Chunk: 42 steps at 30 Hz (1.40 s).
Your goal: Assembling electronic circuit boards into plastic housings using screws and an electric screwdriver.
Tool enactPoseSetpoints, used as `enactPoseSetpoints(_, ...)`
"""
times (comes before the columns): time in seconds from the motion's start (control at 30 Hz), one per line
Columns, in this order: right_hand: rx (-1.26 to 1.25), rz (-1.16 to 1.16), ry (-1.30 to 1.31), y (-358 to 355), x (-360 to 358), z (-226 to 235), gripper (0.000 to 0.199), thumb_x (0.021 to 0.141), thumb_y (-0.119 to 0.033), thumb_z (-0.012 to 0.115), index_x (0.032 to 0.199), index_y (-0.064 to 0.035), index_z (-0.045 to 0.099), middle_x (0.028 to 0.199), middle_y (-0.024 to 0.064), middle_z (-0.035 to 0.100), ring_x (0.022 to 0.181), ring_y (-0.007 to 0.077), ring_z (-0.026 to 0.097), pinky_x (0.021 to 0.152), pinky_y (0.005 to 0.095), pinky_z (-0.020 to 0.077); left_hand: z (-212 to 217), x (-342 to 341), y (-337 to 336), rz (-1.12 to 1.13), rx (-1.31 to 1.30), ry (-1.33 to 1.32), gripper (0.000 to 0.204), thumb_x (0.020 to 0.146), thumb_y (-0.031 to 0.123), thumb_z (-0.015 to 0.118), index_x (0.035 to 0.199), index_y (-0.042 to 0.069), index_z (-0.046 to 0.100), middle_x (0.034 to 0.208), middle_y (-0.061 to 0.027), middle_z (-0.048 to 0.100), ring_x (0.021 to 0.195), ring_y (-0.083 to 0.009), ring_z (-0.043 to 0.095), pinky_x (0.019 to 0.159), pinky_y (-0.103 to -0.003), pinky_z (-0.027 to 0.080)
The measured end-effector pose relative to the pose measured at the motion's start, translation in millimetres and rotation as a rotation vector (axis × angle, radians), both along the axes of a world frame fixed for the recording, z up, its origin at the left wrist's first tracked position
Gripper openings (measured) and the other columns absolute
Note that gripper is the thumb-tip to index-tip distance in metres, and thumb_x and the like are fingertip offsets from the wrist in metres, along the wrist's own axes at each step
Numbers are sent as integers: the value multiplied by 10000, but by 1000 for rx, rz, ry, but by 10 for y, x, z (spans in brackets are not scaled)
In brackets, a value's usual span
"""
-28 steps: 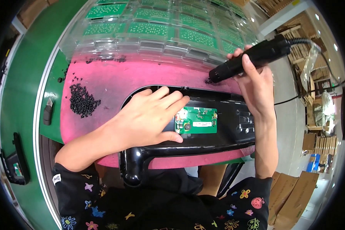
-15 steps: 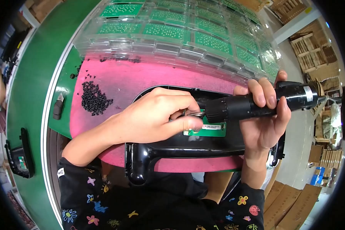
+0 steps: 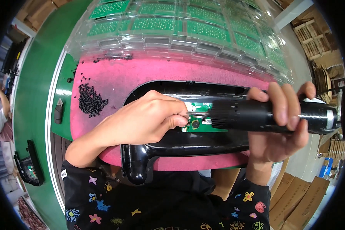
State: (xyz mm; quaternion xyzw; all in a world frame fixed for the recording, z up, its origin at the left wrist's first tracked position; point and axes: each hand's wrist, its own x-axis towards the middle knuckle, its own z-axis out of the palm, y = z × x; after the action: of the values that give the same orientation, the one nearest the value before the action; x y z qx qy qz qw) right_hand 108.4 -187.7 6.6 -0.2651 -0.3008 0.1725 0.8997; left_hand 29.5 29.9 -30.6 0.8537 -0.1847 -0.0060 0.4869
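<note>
My right hand (image 3: 274,147) is wrapped round a black electric screwdriver (image 3: 235,117), held nearly level with its bit pointing left. The fingers of my left hand (image 3: 151,119) are pinched together at the tip of the bit; what sits between them is hidden. Below the tool lies a green circuit board (image 3: 214,129) with a small round part on it. The board rests inside a long, glossy black plastic housing (image 3: 195,143) with a handle-like arm at its near left. Both hands are above the housing, and the screwdriver covers part of the board.
A heap of small black screws (image 3: 90,100) lies on the pink mat (image 3: 115,73). Clear plastic trays of green boards (image 3: 153,25) are stacked behind. On the green bench at left are a small dark cutter (image 3: 58,112) and another black housing (image 3: 28,165). A person (image 3: 2,119) is farther left.
The screwdriver and my right hand have moved right and slightly down. My left fingertips have drawn back leftward and closed tighter, uncovering more of the circuit board.
</note>
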Motion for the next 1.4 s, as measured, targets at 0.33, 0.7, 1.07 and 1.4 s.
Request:
enactPoseSetpoints(0.33, -80, 52, -217, -121, 51, 39, 433, 790, -67, 699, 1111, -211, 446, 720, -82, 519, 759, 82, 508, 897, 352, 317, -59, 43, -16, 76, -158, -164, 123, 789, -50, 703, 899, -13, 664, 813, -96, 689, 741, -206, 685, 652, -283, 536)
enactPoseSetpoints(0.7, -88, -28, -195, -29, -91, -13, 509, 744, -56, 752, 1116, -227, 450, 697, -68, 544, 711, 101, 524, 893, 377, 350, -33, 12, -27, 46, -14, -207, 182, 743, 5, 755, 872, -2, 627, 803, -94, 652, 718, -243, 654, 606, -310, 518)
enactPoseSetpoints(1.07, -266, 82, -339, -100, -19, 30, 510, 750, -73, 747, 1124, -239, 443, 682, -62, 539, 716, 107, 527, 914, 391, 360, -73, 11, -69, 78, -7, -198, 132, 766, -10, 721, 863, -2, 631, 782, -95, 636, 721, -256, 649, 626, -331, 526)
enactPoseSetpoints(1.4, -369, -226, -481, -313, 230, -27, 331, 903, -316, 579, 1145, -138, 439, 626, -38, 467, 582, 102, 430, 620, 286, 378, 3, -5, -55, 144, 162, -107, 124, 839, 59, 674, 798, -22, 589, 703, -119, 538, 609, -283, 546, 554, -366, 424)
